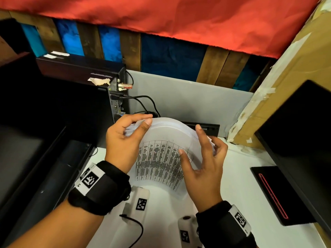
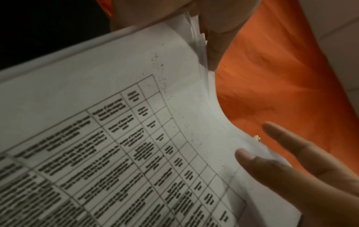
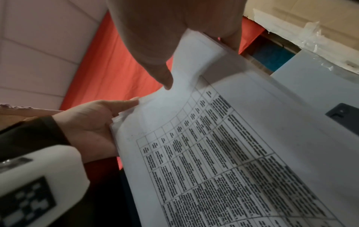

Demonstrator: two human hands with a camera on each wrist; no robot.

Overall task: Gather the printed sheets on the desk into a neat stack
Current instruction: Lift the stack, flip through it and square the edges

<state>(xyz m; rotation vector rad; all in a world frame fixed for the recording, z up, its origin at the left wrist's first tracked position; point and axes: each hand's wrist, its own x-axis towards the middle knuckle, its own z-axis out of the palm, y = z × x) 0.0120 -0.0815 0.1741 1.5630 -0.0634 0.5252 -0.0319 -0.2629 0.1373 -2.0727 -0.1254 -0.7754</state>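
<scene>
A bundle of printed sheets [image 1: 161, 158] with a table of text on the front stands bowed above the white desk [image 1: 241, 185]. My left hand [image 1: 125, 135] pinches its upper left edge, thumb on the front and fingers behind. At the right edge, my right hand [image 1: 202, 158] holds it with the thumb on the printed face, the index finger straight up and the other fingers curled behind. The left wrist view shows the sheets [image 2: 116, 122] fanned unevenly under my left fingers [image 2: 211, 46]. In the right wrist view my right thumb [image 3: 155, 53] presses the sheets [image 3: 213, 153].
A black computer tower [image 1: 71, 104] with cables [image 1: 143, 99] stands at the left. At the right are a black monitor [image 1: 304, 131], a taped cardboard box [image 1: 286, 68] and a flat black device [image 1: 272, 194] with a red line. A grey partition [image 1: 197, 97] closes the back.
</scene>
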